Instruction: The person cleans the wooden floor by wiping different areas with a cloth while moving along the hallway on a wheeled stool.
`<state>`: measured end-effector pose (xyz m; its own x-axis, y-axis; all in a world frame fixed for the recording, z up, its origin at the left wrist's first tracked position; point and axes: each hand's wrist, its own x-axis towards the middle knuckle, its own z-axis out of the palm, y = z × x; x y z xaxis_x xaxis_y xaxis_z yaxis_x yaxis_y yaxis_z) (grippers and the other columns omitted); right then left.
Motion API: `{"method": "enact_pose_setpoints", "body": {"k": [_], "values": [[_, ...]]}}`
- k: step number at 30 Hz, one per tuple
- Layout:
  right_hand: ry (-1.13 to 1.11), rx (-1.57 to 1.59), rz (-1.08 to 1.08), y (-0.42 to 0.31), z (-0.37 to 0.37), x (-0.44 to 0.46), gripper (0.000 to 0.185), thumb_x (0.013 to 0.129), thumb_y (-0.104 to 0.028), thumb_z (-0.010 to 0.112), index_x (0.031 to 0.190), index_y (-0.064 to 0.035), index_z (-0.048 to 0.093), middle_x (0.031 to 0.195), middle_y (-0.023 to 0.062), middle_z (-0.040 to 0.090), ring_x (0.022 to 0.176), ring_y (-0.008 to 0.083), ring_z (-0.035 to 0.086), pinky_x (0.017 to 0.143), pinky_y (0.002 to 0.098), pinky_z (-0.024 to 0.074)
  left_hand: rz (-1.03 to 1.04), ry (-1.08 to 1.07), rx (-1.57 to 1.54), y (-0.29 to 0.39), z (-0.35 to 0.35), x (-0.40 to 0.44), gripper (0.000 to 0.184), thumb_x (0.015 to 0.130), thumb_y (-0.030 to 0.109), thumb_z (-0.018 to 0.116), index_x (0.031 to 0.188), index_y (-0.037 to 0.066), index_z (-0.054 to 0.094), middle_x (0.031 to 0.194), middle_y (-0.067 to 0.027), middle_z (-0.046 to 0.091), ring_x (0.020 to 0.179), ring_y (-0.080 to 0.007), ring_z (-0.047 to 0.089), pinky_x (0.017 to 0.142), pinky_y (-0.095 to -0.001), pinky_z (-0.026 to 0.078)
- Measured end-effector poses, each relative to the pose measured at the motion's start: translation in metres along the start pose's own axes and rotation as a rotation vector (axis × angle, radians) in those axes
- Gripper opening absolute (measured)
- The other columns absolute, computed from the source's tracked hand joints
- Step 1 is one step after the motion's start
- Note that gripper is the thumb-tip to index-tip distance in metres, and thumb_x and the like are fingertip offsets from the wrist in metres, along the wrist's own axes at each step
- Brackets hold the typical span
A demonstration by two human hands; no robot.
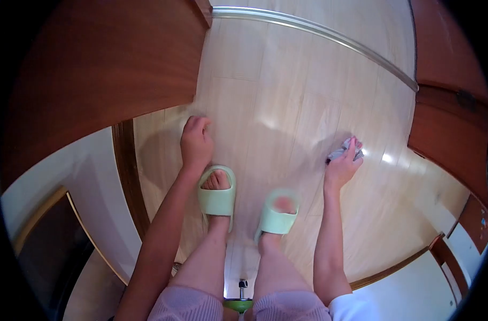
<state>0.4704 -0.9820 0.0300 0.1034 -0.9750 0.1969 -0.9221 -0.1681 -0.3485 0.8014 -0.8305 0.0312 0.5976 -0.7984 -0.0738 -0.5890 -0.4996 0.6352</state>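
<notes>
My right hand (344,166) is closed around a crumpled light-grey cloth (337,154), low over the pale floor on the right. The cloth bunches out past my fingers; I cannot tell whether it touches the floor. On the left, my left hand (196,143) has its fingers curled in, and nothing shows in them. It hangs just beyond the toe of a light-green slipper (217,200) on my left foot. The matching right slipper (278,216) sits between my two arms.
Pale wood-look floor (265,107) stretches ahead to a metal door track (308,24). A brown wooden panel (110,69) stands at the left, reddish-brown furniture (447,117) at the right. A green object with a metal stem (238,305) shows between my legs.
</notes>
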Motion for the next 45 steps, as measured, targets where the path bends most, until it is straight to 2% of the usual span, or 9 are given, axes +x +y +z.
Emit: {"method": "enact_pose_setpoints", "body": {"k": [9,14,17,21,24,30,33,34,45], "values": [[-0.340,0.436,-0.475,-0.286,0.141,0.030,0.032,0.092,-0.011,0.055,0.123,-0.0147,0.059,0.115,0.0150,0.059,0.110,0.0354,0.058,0.084,0.0451,0.0533,0.028,-0.142,0.185,0.033,0.006,0.015,0.031,0.080,0.000,0.062,0.110,0.001,0.060,0.119,-0.0176,0.059,0.113,-0.0381,0.055,0.095,-0.0450,0.048],[-0.172,0.369,-0.532,-0.205,0.141,0.109,0.041,0.086,-0.005,0.057,0.127,-0.0137,0.058,0.121,0.0135,0.059,0.107,0.0351,0.059,0.086,0.0446,0.0534,0.148,-0.226,0.295,0.053,0.022,0.039,0.060,0.079,0.011,0.075,0.132,0.001,0.050,0.141,-0.0237,0.045,0.131,-0.0424,0.042,0.109,-0.0481,0.039],[-0.167,0.342,-0.218,-0.106,0.088,0.123,0.073,0.065,0.014,0.067,0.130,-0.0194,0.059,0.132,0.0094,0.059,0.115,0.0336,0.058,0.099,0.0416,0.0503,0.164,-0.281,0.365,0.072,0.026,0.062,0.079,0.075,0.020,0.081,0.142,0.001,0.043,0.149,-0.0254,0.038,0.139,-0.0448,0.034,0.114,-0.0507,0.034],[-0.055,-0.046,0.135,0.001,0.034,0.105,0.048,0.087,-0.002,0.054,0.132,-0.0164,0.061,0.125,0.0129,0.060,0.110,0.0305,0.059,0.092,0.0388,0.0496,0.003,-0.422,0.480,0.105,0.032,0.090,0.105,0.067,0.029,0.089,0.150,-0.002,0.032,0.155,-0.0324,0.027,0.144,-0.0526,0.023,0.117,-0.0582,0.027],[-0.057,-0.056,0.289,0.016,0.025,0.096,0.044,0.090,-0.003,0.051,0.130,-0.0142,0.063,0.120,0.0138,0.063,0.107,0.0317,0.060,0.091,0.0382,0.0490,-0.024,-0.479,0.592,0.104,0.054,0.096,0.117,0.063,0.032,0.092,0.151,-0.006,0.026,0.154,-0.0381,0.022,0.143,-0.0587,0.019,0.116,-0.0616,0.025],[-0.166,0.654,-0.284,-0.204,0.095,0.114,0.031,0.091,-0.011,0.056,0.120,-0.0112,0.066,0.124,0.0121,0.064,0.116,0.0336,0.058,0.098,0.0433,0.0473,-0.023,-0.540,0.629,0.105,0.053,0.100,0.104,0.074,0.033,0.080,0.151,-0.008,0.024,0.153,-0.0402,0.023,0.140,-0.0608,0.024,0.114,-0.0635,0.028],[-0.279,0.644,-0.388,-0.283,0.166,0.119,0.032,0.093,-0.016,0.055,0.124,-0.0157,0.061,0.112,0.0138,0.060,0.103,0.0357,0.059,0.082,0.0435,0.0541,0.045,-0.434,-0.211,0.045,0.076,0.092,0.106,0.072,0.031,0.084,0.150,-0.010,0.024,0.152,-0.0412,0.022,0.139,-0.0624,0.023,0.115,-0.0648,0.022],[-0.214,0.478,-0.543,-0.290,0.190,0.122,0.033,0.093,-0.018,0.055,0.127,-0.0167,0.058,0.109,0.0143,0.059,0.100,0.0355,0.060,0.076,0.0432,0.0557,0.110,-0.354,-0.046,0.041,0.084,0.091,0.109,0.070,0.030,0.086,0.149,-0.010,0.024,0.152,-0.0414,0.021,0.139,-0.0626,0.022,0.116,-0.0647,0.020],[-0.129,0.051,0.011,-0.048,0.080,0.176,0.063,0.081,-0.004,0.064,0.139,-0.0285,0.055,0.125,0.0180,0.053,0.114,0.0367,0.056,0.093,0.0458,0.0511,0.044,-0.513,0.643,0.101,0.053,0.098,0.129,0.051,0.032,0.097,0.149,-0.011,0.026,0.153,-0.0413,0.020,0.140,-0.0614,0.024,0.114,-0.0589,0.033]]}}
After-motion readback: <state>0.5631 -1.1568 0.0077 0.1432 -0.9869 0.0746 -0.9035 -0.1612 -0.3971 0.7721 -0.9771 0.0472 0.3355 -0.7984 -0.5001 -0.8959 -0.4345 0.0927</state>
